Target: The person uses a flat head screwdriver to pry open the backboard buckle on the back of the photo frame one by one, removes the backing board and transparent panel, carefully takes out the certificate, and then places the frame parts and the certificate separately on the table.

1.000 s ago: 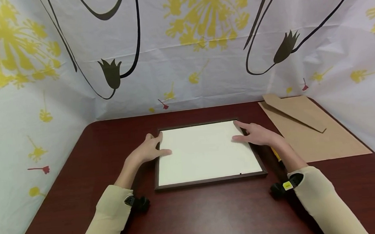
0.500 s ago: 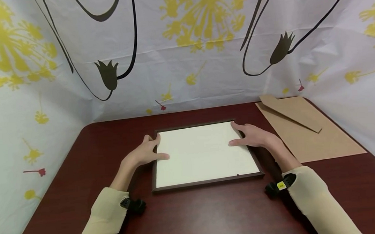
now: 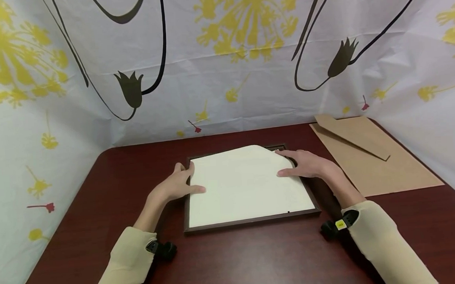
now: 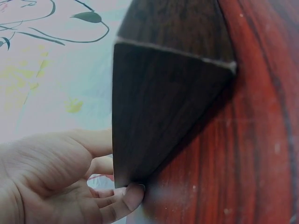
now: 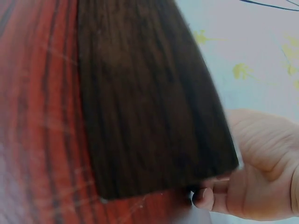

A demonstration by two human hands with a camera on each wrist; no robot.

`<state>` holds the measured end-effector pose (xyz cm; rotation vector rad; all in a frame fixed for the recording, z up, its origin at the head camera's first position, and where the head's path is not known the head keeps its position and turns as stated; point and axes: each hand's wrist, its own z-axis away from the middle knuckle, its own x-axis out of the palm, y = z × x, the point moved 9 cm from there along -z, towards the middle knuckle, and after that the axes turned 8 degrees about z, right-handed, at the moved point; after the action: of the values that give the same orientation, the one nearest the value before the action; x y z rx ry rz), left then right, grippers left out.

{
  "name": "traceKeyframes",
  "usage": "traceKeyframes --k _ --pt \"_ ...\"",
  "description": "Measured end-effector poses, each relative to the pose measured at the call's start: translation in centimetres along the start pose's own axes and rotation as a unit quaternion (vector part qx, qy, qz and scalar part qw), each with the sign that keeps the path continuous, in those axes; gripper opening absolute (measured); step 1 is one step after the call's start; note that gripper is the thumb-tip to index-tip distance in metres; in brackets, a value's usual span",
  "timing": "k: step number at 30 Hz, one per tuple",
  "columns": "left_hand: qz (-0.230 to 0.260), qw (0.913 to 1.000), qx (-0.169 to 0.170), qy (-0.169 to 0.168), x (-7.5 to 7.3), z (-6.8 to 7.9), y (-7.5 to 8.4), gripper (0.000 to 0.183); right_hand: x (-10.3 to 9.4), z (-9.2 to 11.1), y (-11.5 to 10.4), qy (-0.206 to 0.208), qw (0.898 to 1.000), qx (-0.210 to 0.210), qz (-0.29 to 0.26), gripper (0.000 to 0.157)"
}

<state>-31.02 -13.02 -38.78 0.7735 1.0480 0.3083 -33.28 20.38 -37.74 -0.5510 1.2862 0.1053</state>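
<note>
The picture frame (image 3: 250, 220) lies flat in the middle of the dark red worktop (image 3: 255, 259), and inside it sits a white sheet (image 3: 244, 188). The sheet's far right corner curls up clear of the frame, so it bends easily: thin, light, quick to crease if pinched hard.

The left hand (image 3: 174, 186) sits at the frame's left edge, thumb lying on the sheet, fingers wrapped over the rail. In the left wrist view the fingertips (image 4: 128, 198) tuck under that dark wooden edge, gripping it. The right hand (image 3: 308, 164) is at the frame's far right corner, fingers stretched along the lifted edge of the sheet, thumb on top of it. Whether they pinch the sheet or just rest on it, I cannot tell. The right wrist view shows its fingertips (image 5: 205, 197) curled right at the rail.

The frame looks stiff and fairly light, with narrow smooth rails that could slip, so the two side rails seem the safest hold. The sheet wants lifting by its free corner, gently.

Off to the frame's right, well apart, lies a brown backing board (image 3: 381, 160) with its stand flap.
</note>
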Motion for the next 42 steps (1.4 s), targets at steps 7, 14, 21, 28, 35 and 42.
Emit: traceKeyframes --k 7,14,21,28,35,42 --pt "0.008 0.9999 -0.007 -0.002 0.0 0.2 0.1 0.100 -0.6 0.0 0.2 0.025 0.999 0.029 0.003 0.081" --pt "0.016 0.9998 -0.012 -0.007 0.1 0.3 -0.1 0.099 -0.6 -0.3 -0.4 0.034 0.999 0.010 0.006 0.075" --pt "0.024 0.9995 -0.016 -0.011 0.1 0.3 -0.1 0.101 -1.2 0.0 -1.2 0.035 0.999 -0.017 -0.004 0.070" --pt "0.024 0.9996 -0.012 -0.011 0.1 0.3 -0.2 0.100 -3.2 0.5 -1.2 0.084 0.995 -0.003 -0.062 0.075" --pt "-0.002 1.0000 0.002 -0.003 0.0 0.3 0.3 0.098 -3.9 0.6 -0.5 0.098 0.982 0.040 -0.159 0.069" --pt "-0.014 0.9996 0.018 0.018 -0.4 0.4 0.9 0.086 -4.0 0.8 -1.6 0.065 0.982 0.005 -0.179 0.037"
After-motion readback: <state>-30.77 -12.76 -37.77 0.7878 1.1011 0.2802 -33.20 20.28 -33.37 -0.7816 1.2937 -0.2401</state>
